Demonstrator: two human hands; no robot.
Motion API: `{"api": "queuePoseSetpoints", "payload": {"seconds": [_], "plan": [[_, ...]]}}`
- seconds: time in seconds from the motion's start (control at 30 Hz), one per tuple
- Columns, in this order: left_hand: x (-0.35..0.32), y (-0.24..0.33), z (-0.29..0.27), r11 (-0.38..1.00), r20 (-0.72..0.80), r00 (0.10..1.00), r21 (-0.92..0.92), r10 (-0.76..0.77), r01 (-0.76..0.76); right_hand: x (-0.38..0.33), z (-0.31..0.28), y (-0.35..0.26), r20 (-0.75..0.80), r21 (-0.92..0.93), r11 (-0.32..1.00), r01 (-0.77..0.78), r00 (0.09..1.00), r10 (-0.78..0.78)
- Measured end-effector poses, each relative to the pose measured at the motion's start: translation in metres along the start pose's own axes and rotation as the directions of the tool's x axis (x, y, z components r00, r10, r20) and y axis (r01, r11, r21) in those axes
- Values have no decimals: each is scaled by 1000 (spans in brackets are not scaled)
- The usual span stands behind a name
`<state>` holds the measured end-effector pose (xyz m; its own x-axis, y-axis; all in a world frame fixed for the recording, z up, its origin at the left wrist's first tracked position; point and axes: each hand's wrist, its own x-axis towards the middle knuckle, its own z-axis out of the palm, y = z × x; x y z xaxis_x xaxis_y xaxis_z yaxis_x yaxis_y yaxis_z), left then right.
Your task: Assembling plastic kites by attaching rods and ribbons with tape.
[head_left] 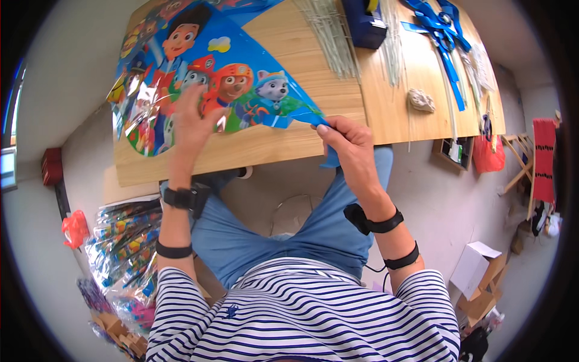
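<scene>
Pinched in the right hand (353, 143) is the tip of a shiny blue plastic sheet with cartoon pups (236, 89). Over it, the left hand (192, 119) is open. The sheet is spread on a light-brown wooden table (298, 51).

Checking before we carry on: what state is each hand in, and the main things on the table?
Left hand: open, fingers spread over the sheet; contact unclear.
Right hand: closed, pinching blue material at the sheet's right corner.
Printed sheet: spread out, glossy, creased.
Blue ribbon: loosely tangled.
Beige cord: bundled.
Clear strips: loose, unbound where visible.
</scene>
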<state>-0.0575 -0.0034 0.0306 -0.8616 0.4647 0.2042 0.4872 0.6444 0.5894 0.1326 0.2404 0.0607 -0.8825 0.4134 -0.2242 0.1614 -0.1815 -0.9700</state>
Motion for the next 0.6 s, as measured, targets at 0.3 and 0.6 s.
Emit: {"api": "queuePoseSetpoints", "payload": {"seconds": [0.3, 0.6], "plan": [[-37, 84, 18, 519, 690, 711, -662, 138, 541, -25, 6, -9, 25, -363, 892, 270, 960, -280], [-12, 64, 4, 635, 495, 861, -705, 119, 317, -48, -23, 23, -56, -446, 891, 85, 991, -123]]}}
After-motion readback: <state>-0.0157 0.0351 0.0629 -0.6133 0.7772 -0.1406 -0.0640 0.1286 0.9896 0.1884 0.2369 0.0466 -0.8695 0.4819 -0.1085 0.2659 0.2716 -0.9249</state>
